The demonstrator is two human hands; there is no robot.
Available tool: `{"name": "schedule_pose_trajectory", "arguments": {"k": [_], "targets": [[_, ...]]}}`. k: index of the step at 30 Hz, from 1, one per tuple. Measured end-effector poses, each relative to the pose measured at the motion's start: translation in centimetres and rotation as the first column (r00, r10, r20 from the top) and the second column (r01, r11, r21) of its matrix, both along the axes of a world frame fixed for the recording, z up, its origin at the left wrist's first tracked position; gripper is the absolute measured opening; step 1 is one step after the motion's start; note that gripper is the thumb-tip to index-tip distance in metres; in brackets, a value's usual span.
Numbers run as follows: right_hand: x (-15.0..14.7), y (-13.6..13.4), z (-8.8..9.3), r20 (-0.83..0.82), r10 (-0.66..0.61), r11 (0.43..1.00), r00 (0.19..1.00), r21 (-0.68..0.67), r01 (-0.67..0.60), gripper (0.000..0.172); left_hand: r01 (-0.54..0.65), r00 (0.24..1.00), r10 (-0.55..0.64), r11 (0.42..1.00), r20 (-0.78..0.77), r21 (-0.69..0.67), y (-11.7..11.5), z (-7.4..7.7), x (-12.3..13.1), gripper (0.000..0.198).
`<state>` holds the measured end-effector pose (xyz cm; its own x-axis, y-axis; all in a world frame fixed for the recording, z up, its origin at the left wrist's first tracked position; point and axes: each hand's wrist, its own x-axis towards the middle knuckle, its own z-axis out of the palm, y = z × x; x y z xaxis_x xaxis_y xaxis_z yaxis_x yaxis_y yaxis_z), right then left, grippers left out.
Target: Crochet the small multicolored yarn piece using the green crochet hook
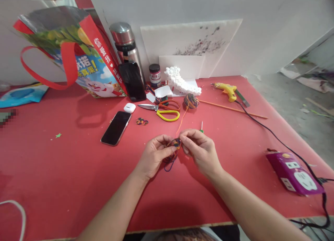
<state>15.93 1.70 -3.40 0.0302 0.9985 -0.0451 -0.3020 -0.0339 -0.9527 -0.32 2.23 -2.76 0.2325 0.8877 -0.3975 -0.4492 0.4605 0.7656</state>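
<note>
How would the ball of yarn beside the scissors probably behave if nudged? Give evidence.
The ball of yarn would probably roll, as it looks round. It is likely light and squashy, being wound from thin strands. It may unwind if pulled, since an orange strand leads from it towards the hands.

The left hand [151, 159] partly covers the multicoloured yarn [176, 143]; the right hand [203, 151] hides part of the green-handled tool [201, 131]. The view's left edge crops the white cable [23, 215] and blue packet [22, 94].

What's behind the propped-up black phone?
A steel flask; its lid and upper body show. The phone covers most of its lower body; anything else directly behind is hidden.
</note>
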Motion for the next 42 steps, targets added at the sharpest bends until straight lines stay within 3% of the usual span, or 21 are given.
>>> {"name": "schedule_pose_trajectory", "arguments": {"k": [3, 6, 8, 10, 13, 15, 17, 21, 24, 26, 29, 31, 33, 35, 42], "targets": [[0.0, 0.3, -0.2, -0.093, -0.018, 0.994, 0.996, -0.106, 0.008, 0.026, -0.003, 1.0, 0.004, 1.0, -0.017, 0.002, 0.0, 0.0, -0.1, 0.041], [0.2, 0.5, 0.0, -0.057, -0.074, 0.99, 0.996, -0.129, 0.066, 0.021, -0.01, 1.0, 0.01, 1.0, 0.002, 0.008, 0.1, 0.1, -0.2, 0.041], [0.6, 0.4, 0.4, 0.039, -0.142, 0.989, 0.989, -0.028, 0.143, 0.015, -0.006, 1.0, 0.006, 1.0, 0.014, 0.012, 0.2, 0.2, -0.3, 0.04], [1.0, 0.2, 0.8, 0.145, -0.167, 0.977, 0.975, 0.156, 0.144, 0.023, 0.006, 1.0, -0.006, 1.0, 0.014, 0.018, 0.3, 0.2, -0.3, 0.038], [1.4, 0.0, 1.1, 0.248, -0.006, 0.964, 0.969, 0.261, -0.06, 0.031, 0.039, 0.999, -0.039, 0.998, -0.008, 0.042, 0.3, 0.1, -0.4, 0.036], [1.5, 0.1, 1.0, 0.202, 0.131, 0.972, 0.971, 0.165, -0.165, 0.025, 0.07, 0.997, -0.068, 0.996, -0.036, 0.063, 0.2, 0.0, -0.6, 0.034], [1.5, 0.4, 0.7, 0.057, 0.169, 0.985, 0.984, 0.028, -0.17, 0.02, 0.091, 0.994, -0.086, 0.992, -0.064, 0.085, 0.1, 0.1, -0.7, 0.032], [1.5, 1.1, 0.2, -0.178, 0.046, 0.982, 0.983, -0.173, -0.077, 0.025, 0.084, 0.996, -0.083, 0.992, -0.017, 0.094, 0.2, 0.3, -0.7, 0.029], [1.8, 1.4, 0.2, -0.157, -0.019, 0.973, 0.987, -0.229, -0.017, 0.027, 0.067, 0.996, -0.072, 0.994, 0.054, 0.091, 0.5, 0.3, -0.8, 0.027], [1.9, 1.4, 0.4, -0.018, -0.08, 0.982, 0.997, -0.174, 0.076, 0.027, 0.062, 0.995, -0.068, 0.994, 0.072, 0.088, 0.6, 0.3, -0.9, 0.027], [2.1, 1.0, 1.1, 0.235, -0.184, 0.979, 0.955, 0.127, 0.157, 0.026, 0.061, 0.996, -0.065, 0.996, 0.066, 0.061, 0.6, 0.3, -1.0, 0.03], [2.1, 0.7, 1.5, 0.299, -0.077, 0.975, 0.951, 0.221, 0.009, 0.021, 0.056, 0.998, -0.057, 0.997, 0.031, 0.049, 0.6, 0.3, -0.9, 0.032], [2.1, 0.5, 1.6, 0.279, 0.14, 0.973, 0.95, 0.141, -0.185, 0.016, 0.045, 0.999, -0.045, 0.998, 0.001, 0.044, 0.5, 0.4, -0.9, 0.035], [2.1, 0.5, 1.5, 0.195, 0.276, 0.958, 0.941, 0.027, -0.287, 0.018, 0.038, 0.999, -0.038, 0.998, -0.01, 0.053, 0.4, 0.5, -0.8, 0.037], [2.2, 0.9, 0.8, -0.1, 0.325, 0.927, 0.94, -0.164, -0.338, 0.033, 0.137, 0.99, -0.134, 0.986, -0.036, 0.091, 0.1, 1.0, -0.8, 0.033]]}}
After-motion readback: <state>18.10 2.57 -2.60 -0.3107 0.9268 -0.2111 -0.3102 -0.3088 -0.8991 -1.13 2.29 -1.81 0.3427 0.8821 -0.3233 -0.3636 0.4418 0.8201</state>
